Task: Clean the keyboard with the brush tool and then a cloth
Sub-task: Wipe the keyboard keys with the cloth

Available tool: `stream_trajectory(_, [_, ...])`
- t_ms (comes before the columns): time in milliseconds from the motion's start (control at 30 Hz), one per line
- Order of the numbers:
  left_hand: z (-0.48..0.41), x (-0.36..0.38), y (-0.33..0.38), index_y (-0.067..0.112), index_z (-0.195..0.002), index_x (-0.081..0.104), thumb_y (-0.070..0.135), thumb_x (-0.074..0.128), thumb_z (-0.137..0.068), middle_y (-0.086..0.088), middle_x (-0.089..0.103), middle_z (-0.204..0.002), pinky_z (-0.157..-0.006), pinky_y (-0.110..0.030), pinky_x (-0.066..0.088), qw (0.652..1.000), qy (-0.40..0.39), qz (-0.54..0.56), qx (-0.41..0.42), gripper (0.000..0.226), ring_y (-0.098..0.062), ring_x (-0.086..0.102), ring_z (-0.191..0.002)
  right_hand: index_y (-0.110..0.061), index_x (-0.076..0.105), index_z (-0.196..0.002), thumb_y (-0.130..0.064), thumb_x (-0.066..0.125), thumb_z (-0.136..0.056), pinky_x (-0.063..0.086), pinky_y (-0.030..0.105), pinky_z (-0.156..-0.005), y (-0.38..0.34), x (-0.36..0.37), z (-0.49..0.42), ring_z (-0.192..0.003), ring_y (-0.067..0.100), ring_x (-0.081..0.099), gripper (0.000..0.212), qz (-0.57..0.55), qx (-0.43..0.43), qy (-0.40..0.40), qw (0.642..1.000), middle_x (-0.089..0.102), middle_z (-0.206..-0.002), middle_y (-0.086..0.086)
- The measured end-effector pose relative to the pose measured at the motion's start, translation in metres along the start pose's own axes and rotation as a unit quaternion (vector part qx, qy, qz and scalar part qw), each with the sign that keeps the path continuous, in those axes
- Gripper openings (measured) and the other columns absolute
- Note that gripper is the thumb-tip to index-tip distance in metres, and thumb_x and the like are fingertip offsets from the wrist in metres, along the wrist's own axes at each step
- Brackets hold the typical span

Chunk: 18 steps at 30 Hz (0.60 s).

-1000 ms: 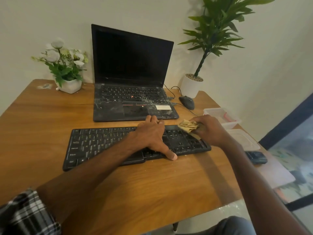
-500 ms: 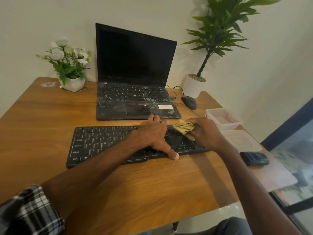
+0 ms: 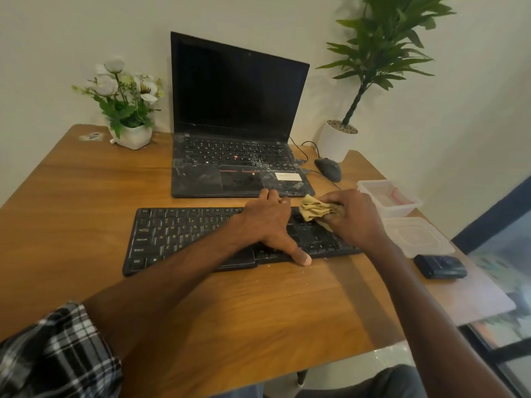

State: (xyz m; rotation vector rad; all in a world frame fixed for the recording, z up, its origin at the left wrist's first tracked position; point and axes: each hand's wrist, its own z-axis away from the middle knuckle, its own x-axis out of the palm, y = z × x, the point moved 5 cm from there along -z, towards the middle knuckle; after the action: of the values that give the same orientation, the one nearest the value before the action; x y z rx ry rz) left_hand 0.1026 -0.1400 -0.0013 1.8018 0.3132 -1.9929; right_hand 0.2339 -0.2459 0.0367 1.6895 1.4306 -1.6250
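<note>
A black keyboard (image 3: 184, 237) lies flat on the wooden desk (image 3: 258, 311) in front of me. My left hand (image 3: 267, 222) presses down on its middle, fingers over the far edge and thumb on the near edge. My right hand (image 3: 353, 219) holds a crumpled tan cloth (image 3: 313, 209) against the keys at the keyboard's right end. No brush tool shows in view.
A dusty open laptop (image 3: 238, 165) stands just behind the keyboard. A mouse (image 3: 329, 168), an open plastic box (image 3: 388, 196), its lid (image 3: 419, 237) and a small black device (image 3: 439, 265) sit at the right. A flower pot (image 3: 129, 133) and a plant pot (image 3: 336, 139) stand at the back.
My right hand with the cloth has slid a little to the left across the keyboard's right end. My left hand stays pressed on the keyboard.
</note>
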Motion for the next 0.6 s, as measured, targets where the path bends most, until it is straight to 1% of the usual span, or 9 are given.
stream_trajectory(100, [0.0,0.0,0.0,0.01,-0.153,0.035,0.096,0.069,-0.054,-0.011,0.038,-0.149,-0.098,-0.042,0.045,1.0,0.004,0.0,0.001,0.136,-0.029,0.036,-0.133,-0.032,0.074,-0.119,-0.018,0.073,-0.082,0.056,0.038,-0.082,-0.011,0.011,0.008,-0.096,0.017,0.066,0.04,0.084,0.009,0.038,0.996,0.077,-0.107,-0.005])
stream_trajectory(167, [-0.001,0.0,0.0,0.011,-0.152,0.036,0.095,0.07,-0.054,-0.011,0.038,-0.148,-0.098,-0.042,0.046,1.0,0.006,0.003,0.001,0.133,-0.028,0.036,-0.133,-0.026,0.073,-0.123,-0.011,0.07,-0.08,0.053,0.038,-0.086,-0.024,0.019,0.016,-0.098,0.022,0.067,0.045,0.138,-0.004,0.055,0.989,0.076,-0.108,0.002])
stream_trajectory(200, [0.0,0.0,0.0,0.012,-0.151,0.037,0.095,0.07,-0.054,-0.011,0.038,-0.148,-0.098,-0.043,0.046,1.0,0.007,0.005,0.002,0.131,-0.028,0.036,-0.132,-0.025,0.074,-0.122,-0.009,0.07,-0.079,0.051,0.037,-0.085,-0.028,0.02,0.019,-0.097,0.023,0.067,0.046,0.135,-0.016,0.063,0.989,0.076,-0.107,0.002])
stream_trajectory(267, [0.0,0.0,0.0,0.012,-0.149,0.038,0.094,0.071,-0.055,-0.011,0.039,-0.146,-0.096,-0.043,0.046,1.0,0.006,0.006,0.003,0.13,-0.027,0.036,-0.131,-0.028,0.076,-0.117,-0.011,0.073,-0.079,0.052,0.035,-0.08,-0.025,0.014,0.02,-0.092,0.018,0.067,0.042,0.069,-0.01,0.05,0.996,0.077,-0.102,-0.003])
stream_trajectory(333, [0.0,0.0,-0.001,0.011,-0.149,0.038,0.094,0.071,-0.055,-0.01,0.038,-0.147,-0.096,-0.043,0.047,1.0,0.004,0.007,0.002,0.13,-0.027,0.036,-0.131,-0.032,0.078,-0.113,-0.02,0.078,-0.083,0.054,0.03,-0.07,-0.013,0.007,0.013,-0.083,0.008,0.066,0.032,-0.02,0.02,0.02,0.999,0.077,-0.094,-0.011])
stream_trajectory(367, [0.0,-0.001,-0.001,0.011,-0.149,0.038,0.094,0.071,-0.054,-0.009,0.038,-0.148,-0.096,-0.043,0.047,1.0,0.004,0.007,0.002,0.13,-0.027,0.036,-0.131,-0.032,0.078,-0.112,-0.024,0.08,-0.083,0.054,0.027,-0.067,-0.01,0.003,0.01,-0.081,0.005,0.066,0.03,-0.039,0.028,0.02,0.999,0.078,-0.093,-0.012])
stream_trajectory(433, [-0.001,-0.001,-0.001,0.011,-0.145,0.041,0.095,0.071,-0.053,-0.009,0.039,-0.146,-0.094,-0.042,0.046,1.0,0.003,0.008,0.0,0.128,-0.026,0.036,-0.13,-0.031,0.078,-0.112,-0.024,0.078,-0.084,0.055,0.029,-0.067,-0.015,0.003,0.008,-0.082,0.008,0.067,0.029,-0.014,0.027,0.03,0.999,0.078,-0.094,-0.01])
stream_trajectory(500, [-0.001,-0.001,-0.002,0.012,-0.138,0.046,0.094,0.072,-0.053,-0.009,0.041,-0.141,-0.087,-0.038,0.043,1.0,0.006,0.011,-0.001,0.121,-0.022,0.036,-0.122,-0.028,0.079,-0.108,-0.015,0.073,-0.082,0.056,0.036,-0.069,-0.029,0.011,0.013,-0.08,0.016,0.067,0.029,0.033,0.01,0.039,0.999,0.076,-0.088,-0.004])
stream_trajectory(600, [0.0,-0.002,-0.003,0.013,-0.13,0.049,0.094,0.074,-0.051,-0.006,0.043,-0.134,-0.084,-0.036,0.041,1.0,0.019,0.014,-0.002,0.115,-0.018,0.033,-0.112,-0.022,0.079,-0.103,-0.008,0.068,-0.077,0.052,0.036,-0.072,-0.042,0.022,0.019,-0.079,0.022,0.065,0.032,0.075,-0.024,0.033,0.996,0.075,-0.087,0.0])
